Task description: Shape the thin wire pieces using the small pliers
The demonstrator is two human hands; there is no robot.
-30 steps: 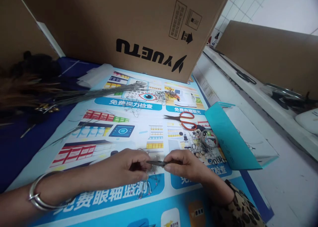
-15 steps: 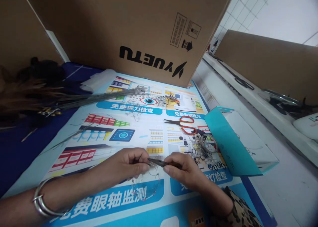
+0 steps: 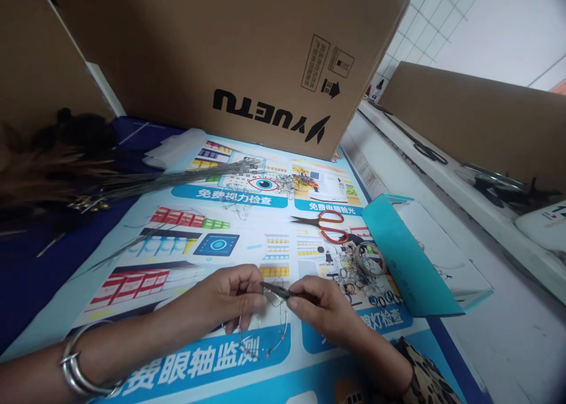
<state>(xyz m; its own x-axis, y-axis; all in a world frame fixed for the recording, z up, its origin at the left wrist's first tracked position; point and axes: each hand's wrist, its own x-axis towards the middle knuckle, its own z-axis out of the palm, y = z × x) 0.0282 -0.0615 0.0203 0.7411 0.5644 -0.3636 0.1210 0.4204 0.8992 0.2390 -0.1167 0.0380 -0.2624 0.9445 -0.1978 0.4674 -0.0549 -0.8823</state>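
My left hand (image 3: 241,295), with silver bangles on its wrist, pinches a thin wire piece with small beads (image 3: 267,352) that hangs in a loop over the printed sheet. Dark pliers (image 3: 279,290) are held in my right hand (image 3: 322,302), their jaws pointing left and reaching my left fingertips. Whether the jaws grip the wire is too small to tell. Beyond my right hand lie scissors with orange handles (image 3: 329,226) and a heap of wire pieces and rings (image 3: 362,268).
Big cardboard box (image 3: 265,44) stands at the back. A turquoise box (image 3: 409,262) sits at the right, beside a ledge (image 3: 460,186). Long thin wires (image 3: 207,171) and a tangled wire cluster (image 3: 292,184) lie farther back; dark feathery material (image 3: 39,162) is at the left.
The view has shifted slightly. The beaded loop hangs a little differently, and the fingers of my left hand have moved slightly. The pliers remain at my left fingertips.
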